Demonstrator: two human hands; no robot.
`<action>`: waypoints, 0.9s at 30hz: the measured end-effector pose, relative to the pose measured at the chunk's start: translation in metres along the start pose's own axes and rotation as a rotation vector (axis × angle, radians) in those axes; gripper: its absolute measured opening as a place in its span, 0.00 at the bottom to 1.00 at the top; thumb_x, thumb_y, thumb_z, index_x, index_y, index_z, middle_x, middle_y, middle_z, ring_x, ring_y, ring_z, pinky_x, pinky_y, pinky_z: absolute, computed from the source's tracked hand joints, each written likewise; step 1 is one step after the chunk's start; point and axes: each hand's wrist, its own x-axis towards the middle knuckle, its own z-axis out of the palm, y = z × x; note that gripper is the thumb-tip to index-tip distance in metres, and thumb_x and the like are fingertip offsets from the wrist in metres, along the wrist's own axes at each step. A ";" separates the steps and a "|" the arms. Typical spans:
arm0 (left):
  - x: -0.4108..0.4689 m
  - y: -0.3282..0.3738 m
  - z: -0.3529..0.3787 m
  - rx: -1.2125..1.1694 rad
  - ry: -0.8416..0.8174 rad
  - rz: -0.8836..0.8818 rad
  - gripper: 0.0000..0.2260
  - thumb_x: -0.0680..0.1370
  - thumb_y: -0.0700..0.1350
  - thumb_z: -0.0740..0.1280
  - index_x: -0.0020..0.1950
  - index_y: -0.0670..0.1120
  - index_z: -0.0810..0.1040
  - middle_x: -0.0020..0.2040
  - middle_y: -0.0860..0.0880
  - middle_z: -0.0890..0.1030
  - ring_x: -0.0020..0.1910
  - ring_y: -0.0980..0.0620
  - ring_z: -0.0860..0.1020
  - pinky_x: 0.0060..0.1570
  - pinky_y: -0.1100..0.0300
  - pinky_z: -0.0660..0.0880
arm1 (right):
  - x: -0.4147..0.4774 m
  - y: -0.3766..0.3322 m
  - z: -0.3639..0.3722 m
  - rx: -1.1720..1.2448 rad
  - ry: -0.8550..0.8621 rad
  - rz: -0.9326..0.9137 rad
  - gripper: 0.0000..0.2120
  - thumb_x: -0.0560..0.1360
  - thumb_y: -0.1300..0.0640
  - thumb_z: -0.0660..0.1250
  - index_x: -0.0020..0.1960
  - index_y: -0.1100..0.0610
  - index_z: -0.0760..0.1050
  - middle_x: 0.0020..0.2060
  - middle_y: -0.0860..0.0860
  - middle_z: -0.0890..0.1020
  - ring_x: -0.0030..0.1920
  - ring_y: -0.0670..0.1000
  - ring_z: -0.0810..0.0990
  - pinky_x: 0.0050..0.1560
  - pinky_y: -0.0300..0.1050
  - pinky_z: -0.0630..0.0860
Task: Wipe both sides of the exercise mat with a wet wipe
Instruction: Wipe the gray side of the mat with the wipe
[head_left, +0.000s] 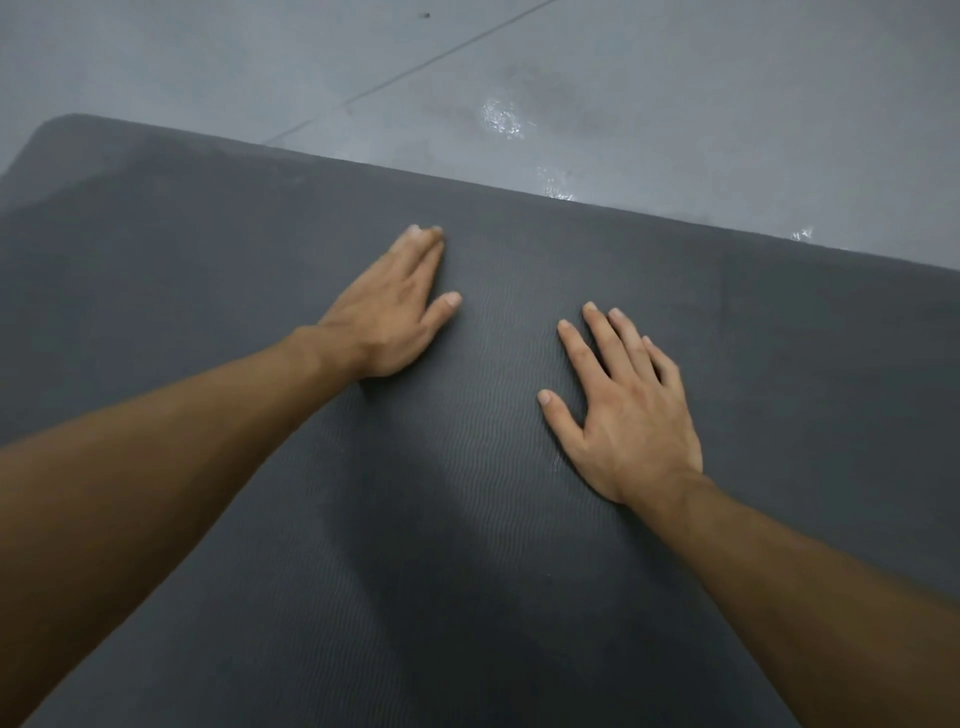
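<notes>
A dark grey exercise mat (519, 571) with a fine wavy ribbed texture lies flat on the floor and fills most of the view. Its rounded far-left corner and its far edge show. My left hand (395, 306) presses flat on the mat with its fingers straight and held together, thumb out. A little to the right, my right hand (623, 405) lies palm down on the mat with straight, slightly spread fingers. Neither hand holds anything. No wet wipe is in view.
A grey floor (675, 78) lies beyond the mat's far edge, with a thin seam line (415, 65) running diagonally. Small wet, shiny patches (501, 117) sit on the floor close to the mat's far edge.
</notes>
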 end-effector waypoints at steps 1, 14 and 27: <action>-0.002 0.011 0.002 0.019 -0.020 0.077 0.36 0.85 0.62 0.47 0.84 0.38 0.50 0.85 0.43 0.51 0.84 0.47 0.46 0.80 0.58 0.41 | 0.000 0.000 0.000 0.001 0.001 0.002 0.35 0.82 0.33 0.46 0.85 0.49 0.54 0.84 0.51 0.53 0.84 0.52 0.49 0.82 0.56 0.52; 0.009 -0.077 -0.024 -0.051 0.182 -0.357 0.31 0.86 0.57 0.56 0.82 0.39 0.57 0.84 0.41 0.52 0.83 0.44 0.53 0.81 0.50 0.49 | 0.000 0.002 0.002 0.007 0.003 -0.001 0.35 0.83 0.33 0.47 0.85 0.49 0.54 0.84 0.51 0.53 0.84 0.52 0.49 0.82 0.56 0.51; 0.055 0.033 -0.004 -0.011 0.044 0.052 0.35 0.85 0.61 0.53 0.83 0.37 0.52 0.85 0.42 0.43 0.84 0.46 0.45 0.82 0.51 0.44 | 0.001 0.001 0.002 -0.013 -0.012 0.008 0.35 0.82 0.33 0.48 0.85 0.48 0.54 0.84 0.50 0.53 0.84 0.52 0.48 0.82 0.56 0.51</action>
